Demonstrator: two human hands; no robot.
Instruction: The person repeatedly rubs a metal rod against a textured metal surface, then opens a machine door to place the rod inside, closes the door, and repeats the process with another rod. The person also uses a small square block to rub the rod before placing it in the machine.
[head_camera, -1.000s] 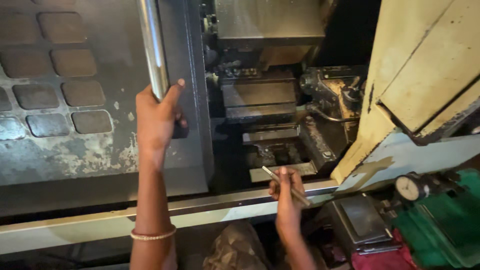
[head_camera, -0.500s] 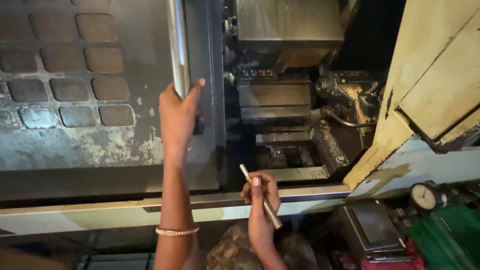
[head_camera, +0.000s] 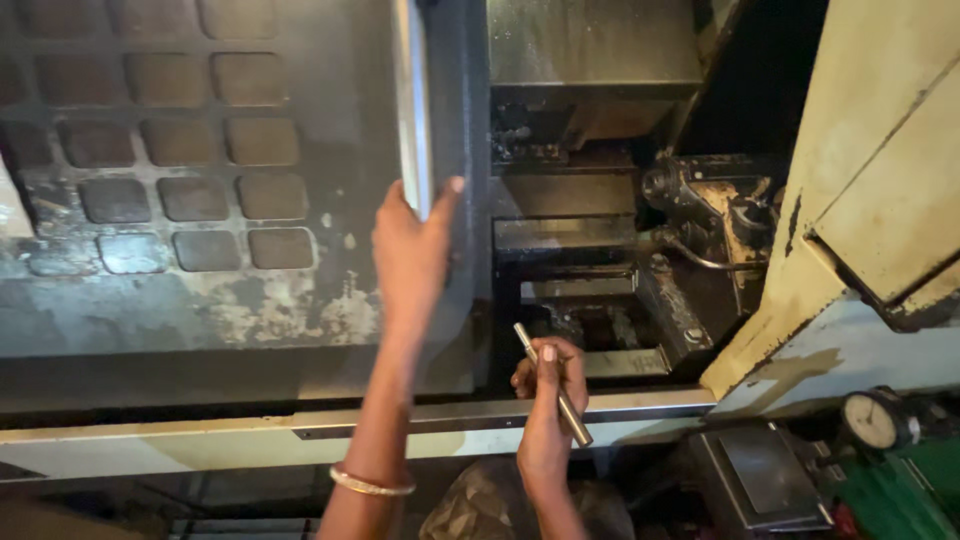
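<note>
We see a slim metal rod (head_camera: 553, 383) low in the middle of the frame, tilted so that its upper end points up and left and its lower end down and right. Our right hand (head_camera: 548, 395) is closed around its middle, thumb pressed along the shaft, with both ends sticking out of the fist. The hand and rod sit just in front of the dark opening of the machine (head_camera: 600, 250), above a pale sill (head_camera: 330, 425) that runs across the lower part of the frame.

To the left and higher, near the centre, our left hand (head_camera: 412, 250) is wrapped loosely around the bottom end of a long vertical steel handle (head_camera: 410, 100), thumb on the right side, fingers on the left. A thin bangle (head_camera: 370, 485) circles that wrist. The handle belongs to a grey sliding door (head_camera: 200, 200) with a grid of square recesses, filling the upper left. The two hands are apart.

At the right a cream panel (head_camera: 880, 180) slants, and a round dial gauge (head_camera: 872, 420) sits at the lower right.
</note>
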